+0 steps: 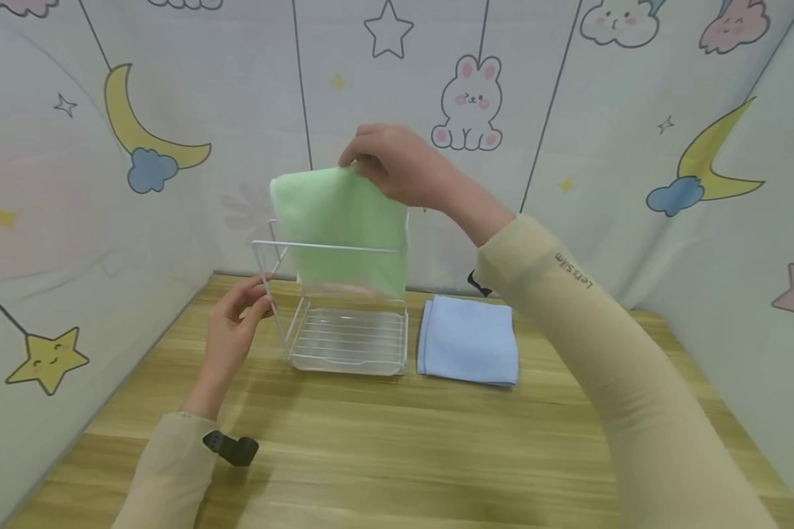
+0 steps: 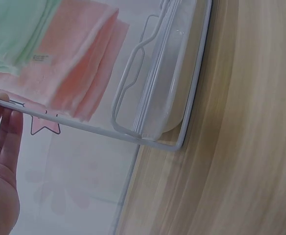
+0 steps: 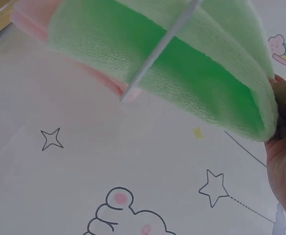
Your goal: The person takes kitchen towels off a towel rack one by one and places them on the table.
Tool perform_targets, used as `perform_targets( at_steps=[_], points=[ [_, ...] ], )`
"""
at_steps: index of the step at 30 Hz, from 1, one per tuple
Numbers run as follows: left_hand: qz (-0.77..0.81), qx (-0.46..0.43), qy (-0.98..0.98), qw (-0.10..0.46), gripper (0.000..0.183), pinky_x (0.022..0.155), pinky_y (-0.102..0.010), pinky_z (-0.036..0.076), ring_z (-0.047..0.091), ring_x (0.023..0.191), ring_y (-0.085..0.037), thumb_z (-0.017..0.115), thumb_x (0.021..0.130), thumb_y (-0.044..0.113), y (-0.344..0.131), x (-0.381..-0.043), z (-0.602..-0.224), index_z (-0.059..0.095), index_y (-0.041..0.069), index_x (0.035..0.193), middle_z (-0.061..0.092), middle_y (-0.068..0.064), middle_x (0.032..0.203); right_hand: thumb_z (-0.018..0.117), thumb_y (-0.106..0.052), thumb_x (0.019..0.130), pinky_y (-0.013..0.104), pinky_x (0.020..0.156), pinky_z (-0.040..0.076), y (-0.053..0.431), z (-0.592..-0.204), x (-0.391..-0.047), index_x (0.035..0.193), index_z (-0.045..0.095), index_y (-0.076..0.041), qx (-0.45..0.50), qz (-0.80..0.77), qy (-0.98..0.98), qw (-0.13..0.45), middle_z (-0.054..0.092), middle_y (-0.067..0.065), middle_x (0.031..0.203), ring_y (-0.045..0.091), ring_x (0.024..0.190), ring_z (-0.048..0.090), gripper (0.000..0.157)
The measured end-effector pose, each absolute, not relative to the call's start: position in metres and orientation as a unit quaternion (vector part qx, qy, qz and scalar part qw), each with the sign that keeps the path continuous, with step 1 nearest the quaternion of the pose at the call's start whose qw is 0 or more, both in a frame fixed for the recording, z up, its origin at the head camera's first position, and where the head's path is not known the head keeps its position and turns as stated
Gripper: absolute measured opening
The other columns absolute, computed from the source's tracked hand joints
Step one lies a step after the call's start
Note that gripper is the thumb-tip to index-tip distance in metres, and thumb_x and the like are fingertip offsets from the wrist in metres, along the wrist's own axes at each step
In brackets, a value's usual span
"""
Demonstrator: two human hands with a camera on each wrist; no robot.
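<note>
My right hand (image 1: 400, 165) pinches the top edge of a folded light green towel (image 1: 331, 209), which hangs down at the white wire rack (image 1: 331, 246), behind its upper front bar. The right wrist view shows the towel's layers (image 3: 91, 36) parted, with a rack bar crossing in front. Lower down, my left hand (image 1: 231, 323) holds the rack's left upright wire between thumb and fingers. A folded pink towel (image 2: 79, 58) hangs in the rack beside the green one, mostly hidden behind it in the head view.
The rack's base holds a clear plastic tray (image 1: 351, 367) under wire slats. Right of it, a folded blue towel (image 1: 470, 342) lies on the wooden table (image 1: 397, 448). Cartoon-printed white cloth (image 1: 384, 88) encloses the back and both sides.
</note>
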State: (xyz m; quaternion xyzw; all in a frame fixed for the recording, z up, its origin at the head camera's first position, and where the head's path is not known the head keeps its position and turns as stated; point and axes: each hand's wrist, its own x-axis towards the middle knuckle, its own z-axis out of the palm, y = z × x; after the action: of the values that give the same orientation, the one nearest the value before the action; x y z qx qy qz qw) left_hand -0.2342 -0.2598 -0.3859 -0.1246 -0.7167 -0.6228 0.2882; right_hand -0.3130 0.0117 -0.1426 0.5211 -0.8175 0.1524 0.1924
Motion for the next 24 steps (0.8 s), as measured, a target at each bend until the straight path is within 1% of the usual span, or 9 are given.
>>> perform_targets(
  at_steps=[5, 10, 14, 18, 21, 24],
  points=[
    [-0.615, -0.123, -0.724, 0.286, 0.031, 0.076, -0.014, 0.062, 0.065, 0.084, 0.003, 0.058, 0.095, -0.006, -0.26, -0.234, -0.386, 0.057, -0.01, 0.125, 0.071, 0.021, 0.098, 0.054, 0.002, 0.097, 0.026, 0.079, 0.055, 0.016, -0.126, -0.311, 0.111, 0.07, 0.0, 0.513, 0.165, -0.814, 0.215, 0.068, 0.014, 0.104, 0.021, 0.093, 0.06, 0.022],
    [-0.617, -0.124, -0.722, 0.287, 0.03, 0.076, -0.014, 0.062, 0.065, 0.084, 0.003, 0.059, 0.095, -0.005, -0.26, -0.234, -0.385, 0.059, -0.008, 0.125, 0.071, 0.02, 0.098, 0.053, 0.002, 0.097, 0.025, 0.078, 0.053, 0.024, -0.104, -0.307, 0.109, 0.072, 0.0, 0.506, 0.172, -0.803, 0.263, 0.069, 0.015, 0.102, 0.021, 0.091, 0.059, 0.022],
    [-0.623, -0.127, -0.717, 0.287, 0.03, 0.076, -0.014, 0.062, 0.065, 0.085, 0.003, 0.059, 0.095, -0.005, -0.259, -0.235, -0.385, 0.058, -0.009, 0.124, 0.072, 0.02, 0.099, 0.053, 0.002, 0.097, 0.022, 0.073, 0.046, 0.034, -0.088, -0.302, 0.109, 0.072, 0.001, 0.506, 0.178, -0.786, 0.306, 0.069, 0.017, 0.101, 0.021, 0.086, 0.054, 0.022],
    [-0.627, -0.126, -0.714, 0.286, 0.03, 0.076, -0.014, 0.062, 0.066, 0.084, 0.003, 0.059, 0.094, -0.006, -0.258, -0.234, -0.384, 0.057, -0.012, 0.124, 0.072, 0.019, 0.097, 0.053, -0.002, 0.099, 0.018, 0.069, 0.038, 0.043, -0.075, -0.295, 0.11, 0.072, -0.002, 0.485, 0.165, -0.787, 0.344, 0.068, 0.016, 0.1, 0.017, 0.084, 0.05, 0.022],
    [-0.626, -0.126, -0.714, 0.287, 0.031, 0.076, -0.014, 0.062, 0.066, 0.083, 0.003, 0.059, 0.094, -0.007, -0.259, -0.234, -0.385, 0.057, -0.012, 0.124, 0.072, 0.019, 0.095, 0.054, -0.004, 0.099, 0.017, 0.07, 0.037, 0.051, -0.065, -0.291, 0.111, 0.073, -0.004, 0.467, 0.157, -0.792, 0.36, 0.069, 0.015, 0.101, 0.014, 0.085, 0.047, 0.023],
    [-0.627, -0.125, -0.713, 0.288, 0.031, 0.076, -0.014, 0.062, 0.066, 0.083, 0.003, 0.059, 0.094, -0.007, -0.259, -0.234, -0.386, 0.057, -0.011, 0.125, 0.072, 0.019, 0.095, 0.054, -0.003, 0.098, 0.016, 0.07, 0.034, 0.063, -0.06, -0.288, 0.11, 0.074, -0.005, 0.457, 0.152, -0.797, 0.365, 0.07, 0.015, 0.1, 0.012, 0.084, 0.045, 0.023]
  ],
)
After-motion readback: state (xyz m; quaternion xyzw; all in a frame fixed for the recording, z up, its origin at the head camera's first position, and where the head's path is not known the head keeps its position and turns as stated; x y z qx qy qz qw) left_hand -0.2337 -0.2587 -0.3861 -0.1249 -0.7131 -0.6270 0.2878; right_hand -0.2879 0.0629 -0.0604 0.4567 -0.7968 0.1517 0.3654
